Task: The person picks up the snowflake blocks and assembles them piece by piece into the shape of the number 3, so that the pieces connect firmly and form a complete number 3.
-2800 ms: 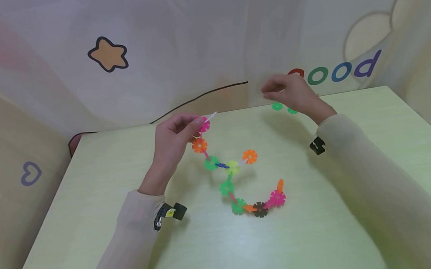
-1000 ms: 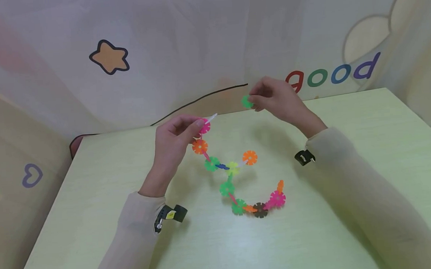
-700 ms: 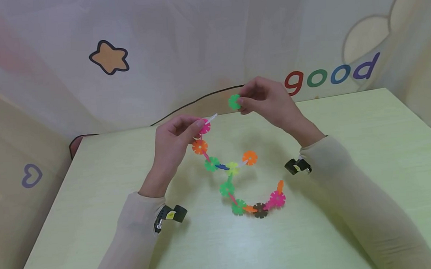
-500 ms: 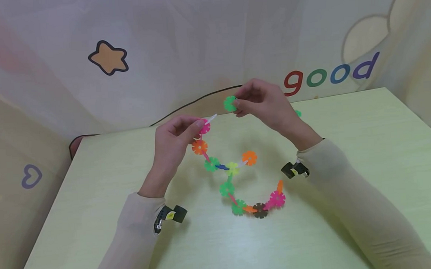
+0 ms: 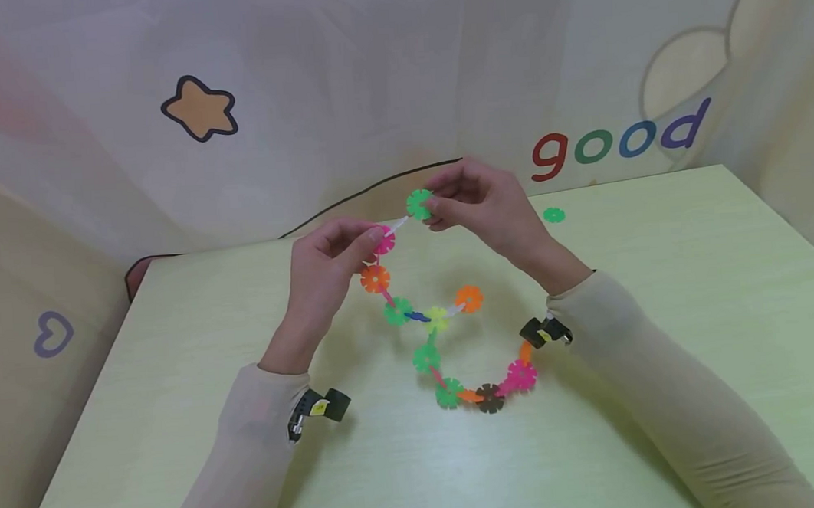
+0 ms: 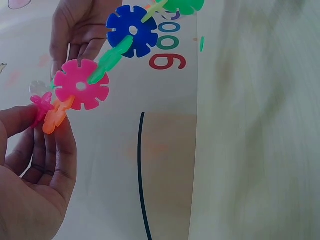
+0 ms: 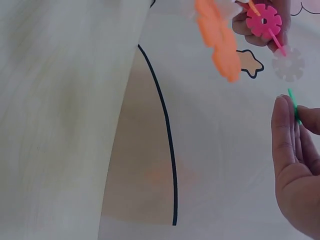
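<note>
In the head view my left hand pinches the pink snowflake disc at the top end of a chain of slotted plastic discs. A whitish see-through disc sticks out from that pink one. The chain hangs below in orange, green, blue and yellow-green, with one short branch ending in an orange disc. Its lower part curves right through a dark brown disc. My right hand pinches a green snowflake disc between thumb and fingers. The right wrist view shows a small gap between this green disc and the whitish one.
One loose green disc lies near the back edge of the pale table, right of my right hand. A printed curtain stands behind the table. Each wrist carries a small black camera.
My right hand picked up a green disc at the back right and brought it left, close to the whitish disc. My left hand and the chain stay nearly still.
</note>
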Demonstrator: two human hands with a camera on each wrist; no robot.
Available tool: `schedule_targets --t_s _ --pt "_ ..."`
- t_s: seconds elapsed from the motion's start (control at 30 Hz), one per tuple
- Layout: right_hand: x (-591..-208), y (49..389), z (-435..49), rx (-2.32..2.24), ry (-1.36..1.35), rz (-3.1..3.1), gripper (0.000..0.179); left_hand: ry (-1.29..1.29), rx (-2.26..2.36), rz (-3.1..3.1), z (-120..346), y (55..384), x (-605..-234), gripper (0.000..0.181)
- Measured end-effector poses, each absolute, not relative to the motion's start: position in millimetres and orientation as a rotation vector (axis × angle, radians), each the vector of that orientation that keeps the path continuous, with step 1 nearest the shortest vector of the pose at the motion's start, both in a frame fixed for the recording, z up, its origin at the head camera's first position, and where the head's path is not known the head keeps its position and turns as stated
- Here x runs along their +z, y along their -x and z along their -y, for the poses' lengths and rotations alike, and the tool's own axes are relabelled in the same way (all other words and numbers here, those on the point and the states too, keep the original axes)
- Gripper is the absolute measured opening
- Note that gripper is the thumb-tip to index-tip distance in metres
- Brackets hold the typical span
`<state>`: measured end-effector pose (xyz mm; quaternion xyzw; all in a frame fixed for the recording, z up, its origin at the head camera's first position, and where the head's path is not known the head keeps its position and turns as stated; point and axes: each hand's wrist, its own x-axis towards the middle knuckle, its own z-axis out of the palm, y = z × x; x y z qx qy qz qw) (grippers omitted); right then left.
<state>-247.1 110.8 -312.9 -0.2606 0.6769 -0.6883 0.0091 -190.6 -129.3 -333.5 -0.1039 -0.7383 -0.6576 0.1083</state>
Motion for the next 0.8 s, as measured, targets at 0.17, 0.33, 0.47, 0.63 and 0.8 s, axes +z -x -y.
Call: schedule_targets --t_s 0.17,0.33,0.47,0.63,0.8 --pt "-312.8 244.8 -110.0 -2.2 0.812 -2.072 0.022 0.307 -1.932 2.177 128.7 190.7 -334.5 0.023" --pt "-312.4 243.2 -109.0 -2.219 0.829 -2.055 0.022 0.309 -1.916 2.19 128.3 190.6 -334.6 0.024" --pt "-312.1 242.1 -108.4 -2.21 0.837 -2.069 0.022 0.316 -1.902 2.192 127.5 190.5 -333.6 0.023" --pt "-311.8 240.7 -107.4 -2.209 0.847 -2.064 0.023 0.317 -1.889 2.198 127.0 190.2 -333.8 0.023" --pt "-311.9 239.6 -106.9 -2.201 0.856 -2.076 0.022 0.313 -1.881 2.197 127.3 190.3 -335.1 0.023"
